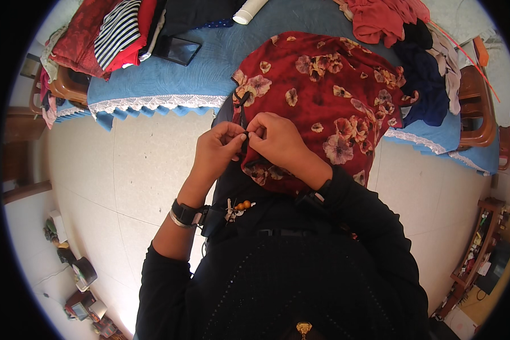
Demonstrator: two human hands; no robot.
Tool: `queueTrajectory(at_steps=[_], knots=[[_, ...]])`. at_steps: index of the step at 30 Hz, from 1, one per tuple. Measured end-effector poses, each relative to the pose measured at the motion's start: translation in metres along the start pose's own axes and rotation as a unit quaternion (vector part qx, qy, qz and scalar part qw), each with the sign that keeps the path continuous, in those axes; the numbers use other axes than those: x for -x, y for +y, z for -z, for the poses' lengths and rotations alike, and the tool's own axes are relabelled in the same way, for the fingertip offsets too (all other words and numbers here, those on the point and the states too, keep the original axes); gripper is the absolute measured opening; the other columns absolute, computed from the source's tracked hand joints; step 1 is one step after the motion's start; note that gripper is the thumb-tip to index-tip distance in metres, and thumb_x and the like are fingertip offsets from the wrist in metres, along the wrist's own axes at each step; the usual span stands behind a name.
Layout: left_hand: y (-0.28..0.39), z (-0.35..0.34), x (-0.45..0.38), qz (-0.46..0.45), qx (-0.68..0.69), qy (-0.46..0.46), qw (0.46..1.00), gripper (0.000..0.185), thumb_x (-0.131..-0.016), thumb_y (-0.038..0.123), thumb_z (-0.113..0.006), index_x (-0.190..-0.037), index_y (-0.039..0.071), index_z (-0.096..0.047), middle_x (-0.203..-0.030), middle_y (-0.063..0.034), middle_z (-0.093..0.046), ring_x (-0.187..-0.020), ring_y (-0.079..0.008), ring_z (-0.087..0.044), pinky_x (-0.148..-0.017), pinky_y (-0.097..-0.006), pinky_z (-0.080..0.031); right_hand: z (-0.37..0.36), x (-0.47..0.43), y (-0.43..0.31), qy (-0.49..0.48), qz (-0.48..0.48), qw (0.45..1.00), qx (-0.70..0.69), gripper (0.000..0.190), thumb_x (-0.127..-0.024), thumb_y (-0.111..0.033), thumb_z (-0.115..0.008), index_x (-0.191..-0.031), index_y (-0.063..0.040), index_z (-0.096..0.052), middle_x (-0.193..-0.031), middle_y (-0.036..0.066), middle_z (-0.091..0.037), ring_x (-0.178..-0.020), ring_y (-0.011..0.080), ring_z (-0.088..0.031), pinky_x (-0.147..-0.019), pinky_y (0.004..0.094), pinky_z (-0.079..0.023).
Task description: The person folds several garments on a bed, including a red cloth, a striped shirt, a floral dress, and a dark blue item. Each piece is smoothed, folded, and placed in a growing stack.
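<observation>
A red floral garment [306, 106] lies across my lap and over the edge of the blue-covered bed or table. At its left edge is a dark narrow strip or tie [241, 106]. My left hand [221, 146] and my right hand [274, 134] meet there, fingertips nearly touching, both pinching a small dark piece at the strip's lower end. What that piece is exactly is too small to tell. My right wrist rests over the lower part of the garment.
On the blue cover [161, 85] lie a dark tablet or phone [177, 50], a striped folded cloth [118, 34] and a white roll [250, 10]. Coral [374, 21] and navy clothes [427, 85] lie at right. Brown chairs [476, 110] stand at the sides.
</observation>
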State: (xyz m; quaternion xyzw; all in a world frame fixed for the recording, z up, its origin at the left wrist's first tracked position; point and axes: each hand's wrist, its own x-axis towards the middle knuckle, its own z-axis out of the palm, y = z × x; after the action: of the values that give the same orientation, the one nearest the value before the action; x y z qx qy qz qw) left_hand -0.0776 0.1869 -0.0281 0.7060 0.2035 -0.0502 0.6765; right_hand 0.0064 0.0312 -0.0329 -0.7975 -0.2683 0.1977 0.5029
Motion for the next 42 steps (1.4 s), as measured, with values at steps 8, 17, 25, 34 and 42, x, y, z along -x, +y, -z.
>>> queueTrajectory(at_steps=[8,17,25,34,42], knots=[[-0.003,0.000,0.000,0.004,0.011,-0.003,1.000,0.010,-0.093,0.008,-0.061,-0.100,0.001,-0.063,-0.075,0.0013,-0.062,-0.062,-0.0047,-0.058,-0.053,-0.0185,-0.047,0.002,0.000,0.002,-0.012,0.008,1.000,0.000,0.013,-0.076,-0.010,-0.067,-0.086,-0.004,-0.060,-0.081,0.008,-0.060,-0.072,0.0224,-0.064,-0.064,0.0349,-0.050],[0.001,0.008,-0.009,0.071,-0.026,-0.053,0.996,0.015,-0.095,0.017,-0.056,-0.098,0.004,-0.062,-0.070,0.0028,-0.058,-0.056,-0.0038,-0.052,-0.047,-0.0187,-0.040,-0.002,0.004,0.009,-0.013,0.081,0.996,0.029,0.016,-0.081,-0.008,-0.063,-0.096,-0.008,-0.057,-0.089,0.009,-0.058,-0.077,0.0262,-0.064,-0.065,0.0372,-0.051],[0.000,0.020,-0.020,0.162,0.041,-0.120,0.979,0.013,-0.095,0.017,-0.056,-0.095,0.005,-0.061,-0.067,0.0045,-0.050,-0.053,-0.0045,-0.042,-0.047,-0.0204,-0.034,0.004,0.009,0.002,-0.036,0.178,0.973,0.146,0.021,-0.083,-0.006,-0.064,-0.103,-0.010,-0.058,-0.097,0.009,-0.057,-0.083,0.0308,-0.063,-0.067,0.0390,-0.052],[0.004,0.022,-0.019,0.152,0.046,-0.141,0.977,0.016,-0.095,0.017,-0.057,-0.100,0.004,-0.063,-0.070,0.0041,-0.054,-0.055,-0.0044,-0.045,-0.048,-0.0202,-0.034,0.006,0.002,0.001,-0.036,0.263,0.945,0.190,0.016,-0.081,-0.009,-0.062,-0.095,-0.006,-0.057,-0.089,0.009,-0.055,-0.073,0.0304,-0.062,-0.059,0.0397,-0.051],[0.000,0.050,0.006,0.002,0.007,0.074,0.997,0.020,-0.095,0.016,-0.056,-0.108,0.005,-0.065,-0.077,0.0042,-0.057,-0.060,-0.0022,-0.048,-0.050,-0.0172,-0.036,0.026,0.001,0.000,-0.037,0.266,0.949,0.166,0.015,-0.078,-0.012,-0.064,-0.084,-0.007,-0.052,-0.078,0.009,-0.053,-0.066,0.0293,-0.060,-0.055,0.0391,-0.049]])
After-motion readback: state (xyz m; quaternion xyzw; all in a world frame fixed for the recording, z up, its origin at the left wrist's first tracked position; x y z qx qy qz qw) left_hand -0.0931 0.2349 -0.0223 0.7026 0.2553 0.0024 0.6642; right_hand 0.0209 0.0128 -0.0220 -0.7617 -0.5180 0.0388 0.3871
